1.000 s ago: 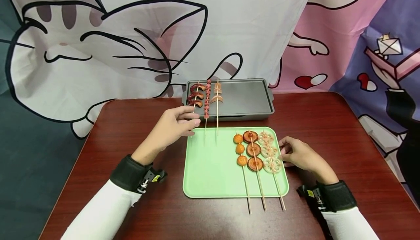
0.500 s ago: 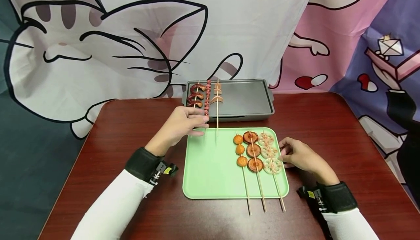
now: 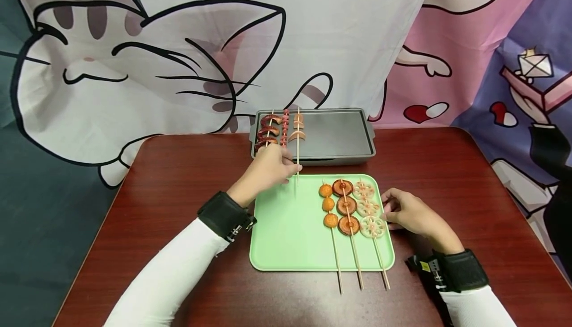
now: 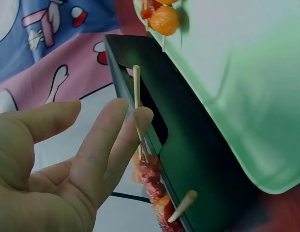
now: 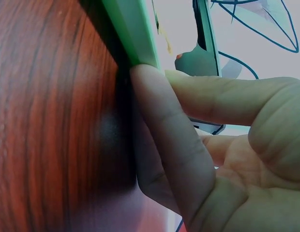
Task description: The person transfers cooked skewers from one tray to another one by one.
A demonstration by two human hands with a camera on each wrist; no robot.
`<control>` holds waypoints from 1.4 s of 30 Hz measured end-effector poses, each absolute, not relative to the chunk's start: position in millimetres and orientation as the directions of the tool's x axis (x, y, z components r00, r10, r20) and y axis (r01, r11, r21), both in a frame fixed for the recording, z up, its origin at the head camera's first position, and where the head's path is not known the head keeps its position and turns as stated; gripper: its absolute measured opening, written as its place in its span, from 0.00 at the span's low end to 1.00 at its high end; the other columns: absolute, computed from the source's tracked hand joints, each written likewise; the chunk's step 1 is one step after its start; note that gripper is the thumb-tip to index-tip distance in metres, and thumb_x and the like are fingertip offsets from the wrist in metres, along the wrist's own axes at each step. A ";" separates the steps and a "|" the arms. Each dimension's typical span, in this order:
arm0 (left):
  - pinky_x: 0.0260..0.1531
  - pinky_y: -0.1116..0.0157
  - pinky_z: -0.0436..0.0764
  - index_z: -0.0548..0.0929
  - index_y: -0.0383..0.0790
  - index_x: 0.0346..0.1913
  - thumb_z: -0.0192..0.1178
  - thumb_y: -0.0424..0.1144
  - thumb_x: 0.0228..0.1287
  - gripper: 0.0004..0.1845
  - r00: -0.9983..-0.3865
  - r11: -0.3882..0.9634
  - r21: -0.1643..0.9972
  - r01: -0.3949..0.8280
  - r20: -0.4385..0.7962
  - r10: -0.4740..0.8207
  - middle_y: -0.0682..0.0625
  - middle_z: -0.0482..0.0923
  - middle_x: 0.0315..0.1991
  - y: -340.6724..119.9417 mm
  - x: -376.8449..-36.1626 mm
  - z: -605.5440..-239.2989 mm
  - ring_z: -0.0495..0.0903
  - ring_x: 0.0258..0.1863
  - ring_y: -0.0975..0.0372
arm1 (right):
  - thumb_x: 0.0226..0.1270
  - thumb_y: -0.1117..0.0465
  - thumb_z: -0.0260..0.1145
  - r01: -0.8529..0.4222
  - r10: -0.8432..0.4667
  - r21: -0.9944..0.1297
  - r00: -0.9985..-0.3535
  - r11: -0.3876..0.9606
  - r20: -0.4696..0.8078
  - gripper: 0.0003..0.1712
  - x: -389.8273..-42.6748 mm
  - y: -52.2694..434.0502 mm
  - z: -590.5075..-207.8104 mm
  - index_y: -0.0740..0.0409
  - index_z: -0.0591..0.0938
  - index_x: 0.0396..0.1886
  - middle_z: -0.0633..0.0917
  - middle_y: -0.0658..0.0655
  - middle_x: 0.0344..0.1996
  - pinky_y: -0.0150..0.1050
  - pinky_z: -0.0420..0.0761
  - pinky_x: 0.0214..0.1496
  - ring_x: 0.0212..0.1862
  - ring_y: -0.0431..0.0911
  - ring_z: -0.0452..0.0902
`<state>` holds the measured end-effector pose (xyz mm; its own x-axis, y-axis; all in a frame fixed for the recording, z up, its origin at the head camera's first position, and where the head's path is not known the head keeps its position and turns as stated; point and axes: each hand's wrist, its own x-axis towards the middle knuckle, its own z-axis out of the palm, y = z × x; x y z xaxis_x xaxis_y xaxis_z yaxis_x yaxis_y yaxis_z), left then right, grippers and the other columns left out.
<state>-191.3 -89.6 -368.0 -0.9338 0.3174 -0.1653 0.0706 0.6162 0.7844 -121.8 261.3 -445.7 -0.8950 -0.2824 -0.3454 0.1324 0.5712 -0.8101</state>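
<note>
We record 1 skewer of pale, curved pieces (image 3: 298, 124) lying front to back on the gray tray (image 3: 337, 133), its straight bare stick projecting past the near rim. We find the light green tray (image 3: 286, 237) just in front, rectangular with rounded corners. On its right half we count 3 skewers side by side: 3 orange balls (image 3: 328, 204), 3 brown round slices (image 3: 346, 206) and 3 pale holed slices (image 3: 369, 208). Their bare ends overhang the near edge, slanting slightly right.
</note>
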 end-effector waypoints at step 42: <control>0.17 0.69 0.58 0.67 0.44 0.14 0.65 0.31 0.70 0.26 -0.965 0.825 0.555 0.103 -0.147 0.219 0.55 0.54 0.15 -54.0 -201.0 -382.6 0.59 0.15 0.63 | 0.68 0.74 0.67 0.131 -0.273 -0.803 -0.898 0.582 -0.345 0.20 -120.6 261.4 -445.5 0.74 0.73 0.56 0.81 0.62 0.35 0.39 0.90 0.33 0.34 0.48 0.83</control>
<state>-201.0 -54.0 -382.6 -0.9645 0.2190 -0.1474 0.1025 0.8254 0.5552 -120.6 261.4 -445.5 -0.8982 -0.2730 -0.3446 0.1311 0.5817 -0.8027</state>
